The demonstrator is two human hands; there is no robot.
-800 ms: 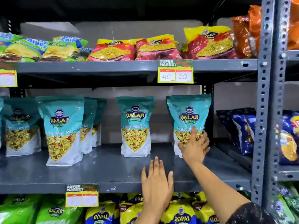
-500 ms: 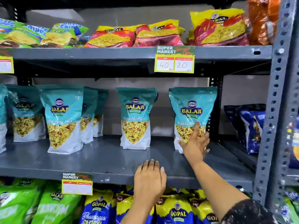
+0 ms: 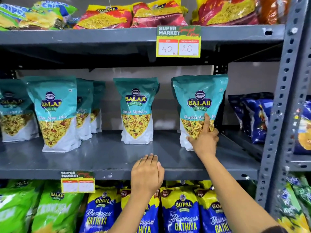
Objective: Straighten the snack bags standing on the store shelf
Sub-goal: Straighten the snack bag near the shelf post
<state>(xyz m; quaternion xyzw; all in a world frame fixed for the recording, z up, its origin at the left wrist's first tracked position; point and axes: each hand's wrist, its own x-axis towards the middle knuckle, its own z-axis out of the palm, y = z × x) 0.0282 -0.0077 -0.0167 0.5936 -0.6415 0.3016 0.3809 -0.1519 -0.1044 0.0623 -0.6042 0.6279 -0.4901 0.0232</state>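
Observation:
Several teal Balaji snack bags stand on the grey middle shelf (image 3: pixel 101 158). My right hand (image 3: pixel 204 142) grips the lower front of the rightmost teal bag (image 3: pixel 199 98), index finger stretched up its face; that bag leans slightly left. A second teal bag (image 3: pixel 136 106) stands alone upright in the middle. At the left, a front bag (image 3: pixel 53 111) stands forward of two more bags (image 3: pixel 85 106) behind it, and another bag (image 3: pixel 13 111) sits at the far left edge. My left hand (image 3: pixel 147 174) rests on the shelf's front lip, holding nothing.
A price tag (image 3: pixel 178 42) hangs from the upper shelf, which carries red-and-yellow bags (image 3: pixel 104 19). Blue Gopal bags (image 3: pixel 181 212) and green bags (image 3: pixel 50 207) fill the shelf below. A perforated steel post (image 3: pixel 277 115) stands right of the bag, with dark blue bags (image 3: pixel 252 115) beyond.
My left hand drew back from the shelf surface to its front lip and its fingers curled. My right hand stayed on the rightmost bag. The view moved closer to the shelf.

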